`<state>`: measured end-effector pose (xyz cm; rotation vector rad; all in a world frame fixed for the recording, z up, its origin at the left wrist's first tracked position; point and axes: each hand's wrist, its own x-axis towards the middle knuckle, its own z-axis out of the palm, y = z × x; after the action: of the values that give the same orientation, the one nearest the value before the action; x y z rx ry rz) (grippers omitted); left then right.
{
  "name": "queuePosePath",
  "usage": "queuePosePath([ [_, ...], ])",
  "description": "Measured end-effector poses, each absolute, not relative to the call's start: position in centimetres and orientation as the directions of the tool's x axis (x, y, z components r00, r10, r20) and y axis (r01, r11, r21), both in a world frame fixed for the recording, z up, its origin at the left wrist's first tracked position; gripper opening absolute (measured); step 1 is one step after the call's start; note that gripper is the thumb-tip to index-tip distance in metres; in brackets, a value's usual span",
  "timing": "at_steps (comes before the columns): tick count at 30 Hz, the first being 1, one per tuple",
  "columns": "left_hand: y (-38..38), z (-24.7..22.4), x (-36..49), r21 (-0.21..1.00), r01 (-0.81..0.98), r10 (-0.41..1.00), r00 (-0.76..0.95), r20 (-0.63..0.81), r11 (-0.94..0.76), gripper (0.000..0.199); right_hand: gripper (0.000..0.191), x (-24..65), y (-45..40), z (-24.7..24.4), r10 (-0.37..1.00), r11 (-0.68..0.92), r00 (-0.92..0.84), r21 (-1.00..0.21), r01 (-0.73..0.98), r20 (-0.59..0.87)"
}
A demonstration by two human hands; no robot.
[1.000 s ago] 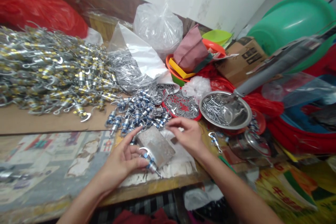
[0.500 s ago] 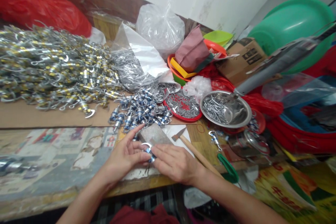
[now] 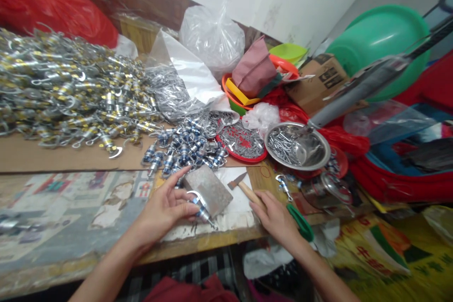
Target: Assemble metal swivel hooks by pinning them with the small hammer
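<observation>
My left hand [image 3: 171, 205] pinches a small blue and silver metal hook fitting [image 3: 202, 211], its curved hook up and its thin ring end pointing down to the right. Just beyond that fitting lies a grey metal block [image 3: 208, 189] on white paper. The wooden handle of a small hammer [image 3: 252, 194] is wrapped in the fingers of my right hand [image 3: 274, 214]; its dark head rests by the paper's right side. Behind the block spreads a heap of blue and silver hook fittings [image 3: 186, 148].
A large pile of gold and silver hook fittings [image 3: 74, 89] covers the back left. Small metal pins fill a red dish [image 3: 262, 156] and a steel bowl [image 3: 323, 163]. One blue fitting [image 3: 283, 186] and a green loop [image 3: 300, 224] lie to the right.
My right hand has left the fitting, moved right and closed around the hammer's handle. My left hand still holds the fitting, which now shows more fully.
</observation>
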<state>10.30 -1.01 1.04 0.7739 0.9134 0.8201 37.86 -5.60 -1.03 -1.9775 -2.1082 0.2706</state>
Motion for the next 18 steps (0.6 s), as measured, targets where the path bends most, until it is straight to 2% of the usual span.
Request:
queuePosePath([
  [3,-1.0,1.0,10.3,0.840,-0.272,0.857,0.371,-0.359,0.470,0.090,0.023,36.7,-5.8,0.7,0.991,0.081,-0.024,-0.444,0.892,0.133],
  [5,-1.0,1.0,10.3,0.838,-0.275,0.855,0.372,-0.360,0.472,0.092,0.028,35.3,-6.1,2.6,0.966,0.182,-0.060,-0.494,0.850,0.251],
  [7,-1.0,1.0,10.4,0.839,-0.279,0.859,0.371,-0.354,0.466,0.093,0.038,33.9,-6.6,4.2,0.904,0.348,-0.153,-0.482,0.804,0.398],
  [9,-1.0,1.1,10.4,0.845,-0.277,0.863,0.366,-0.348,0.458,0.094,0.049,32.7,-7.0,5.1,0.814,0.498,-0.260,-0.393,0.773,0.519],
  [11,-1.0,1.1,10.4,0.847,-0.275,0.866,0.359,-0.349,0.455,0.094,0.052,31.9,-7.3,5.3,0.773,0.570,-0.383,-0.288,0.769,0.506],
  [13,-1.0,1.0,10.4,0.844,-0.274,0.864,0.353,-0.359,0.462,0.096,0.050,31.5,-7.5,5.1,0.788,0.578,-0.465,-0.224,0.785,0.403],
  [14,-1.0,1.0,10.4,0.842,-0.274,0.864,0.350,-0.362,0.464,0.096,0.049,31.3,-7.6,5.0,0.798,0.570,-0.474,-0.209,0.795,0.373],
  [18,-0.9,0.9,10.4,0.849,-0.268,0.867,0.350,-0.354,0.455,0.095,0.050,31.0,-7.7,4.8,0.791,0.557,-0.430,-0.220,0.801,0.435],
])
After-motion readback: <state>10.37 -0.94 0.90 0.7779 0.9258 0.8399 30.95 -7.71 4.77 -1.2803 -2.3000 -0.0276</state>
